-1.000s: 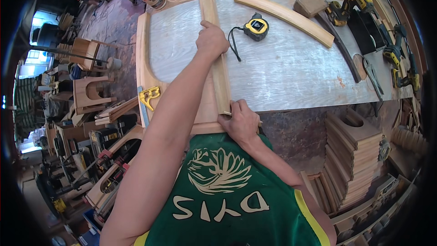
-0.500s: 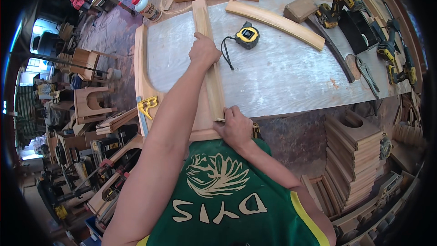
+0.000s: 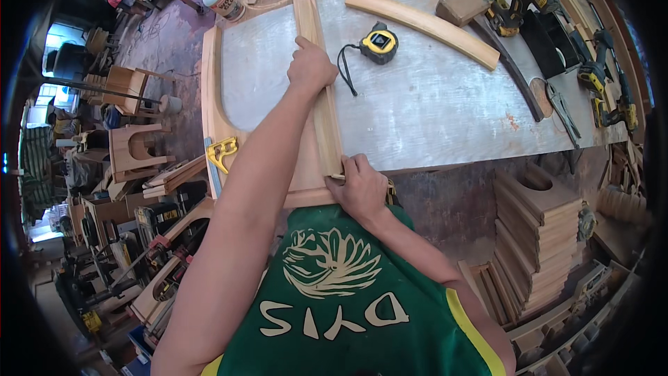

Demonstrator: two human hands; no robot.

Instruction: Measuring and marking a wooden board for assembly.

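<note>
Left hand (image 3: 311, 66) presses flat on the long pale wooden strip (image 3: 324, 108) lying on the grey worktop (image 3: 445, 108). Right hand (image 3: 360, 188) grips the strip's near end. Yellow-black tape measure (image 3: 378, 43) at two o'clock of the left hand.

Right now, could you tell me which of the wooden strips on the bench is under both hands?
The straight strip running toward the person; the curved strip lies untouched beyond the tape measure.
</note>
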